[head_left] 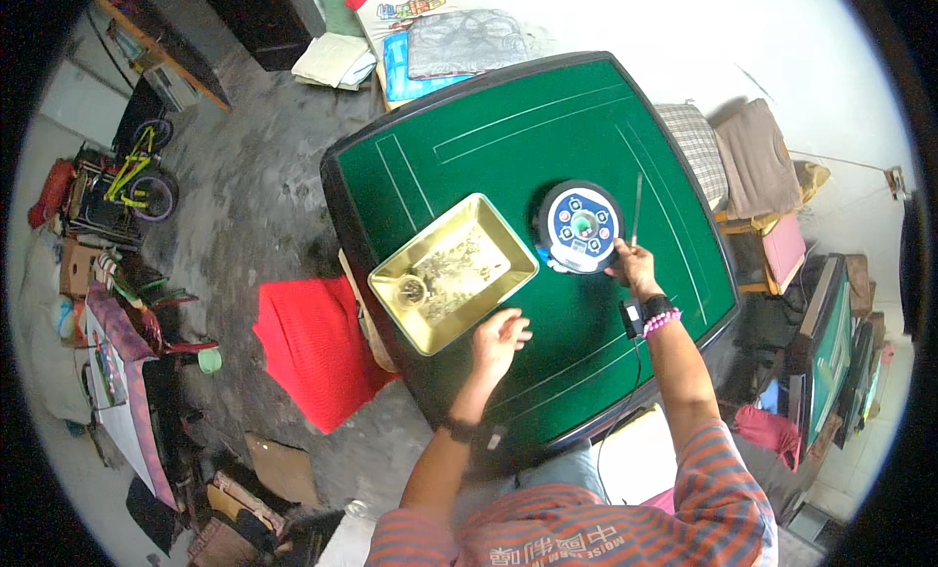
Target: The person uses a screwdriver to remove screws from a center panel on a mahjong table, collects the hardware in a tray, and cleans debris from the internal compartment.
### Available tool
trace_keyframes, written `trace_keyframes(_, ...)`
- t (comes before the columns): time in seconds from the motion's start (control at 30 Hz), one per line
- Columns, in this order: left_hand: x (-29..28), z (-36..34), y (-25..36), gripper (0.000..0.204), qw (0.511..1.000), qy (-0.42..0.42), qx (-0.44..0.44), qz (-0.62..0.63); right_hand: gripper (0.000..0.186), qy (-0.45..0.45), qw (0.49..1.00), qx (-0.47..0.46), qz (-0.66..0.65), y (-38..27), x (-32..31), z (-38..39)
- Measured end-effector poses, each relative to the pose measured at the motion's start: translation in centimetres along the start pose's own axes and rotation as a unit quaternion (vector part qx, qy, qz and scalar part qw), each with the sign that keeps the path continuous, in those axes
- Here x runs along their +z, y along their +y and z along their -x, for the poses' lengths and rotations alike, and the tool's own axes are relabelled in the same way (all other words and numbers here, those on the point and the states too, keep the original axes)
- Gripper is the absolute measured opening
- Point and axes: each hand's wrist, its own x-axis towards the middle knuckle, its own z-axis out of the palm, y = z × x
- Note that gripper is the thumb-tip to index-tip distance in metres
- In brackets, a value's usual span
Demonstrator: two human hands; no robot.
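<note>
Head view: right hand [635, 266] is grasping a thin dark stick [638, 210] that is pointing away from the person, fingers sitting right at the edge of the round blue-and-white console [582, 227], contact cannot tell; left hand [499, 341] is hovering released, fingers loosely curled, just beside the near right side of the gold tray [440, 235]. Console and tray are resting on the green table [586, 362], tray on the left, holding a clear round container [411, 290] and scattered small bits [464, 262].
</note>
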Motion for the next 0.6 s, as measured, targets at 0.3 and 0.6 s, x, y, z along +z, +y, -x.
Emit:
trace_keyframes(0.3, -17.9, 11.1, -3.9, 0.024, 0.998, -0.003, -0.026, -0.064, 0.02, 0.1, 0.989, -0.07, 0.079, 12.4, 4.3, 21.4)
trace_keyframes(0.6, -30.0, 15.8, -2.2, 0.023, 0.978, 0.016, -0.062, -0.201, 0.013, 0.103, 0.99, 0.088, 0.025, 19.3, 8.6, 26.8)
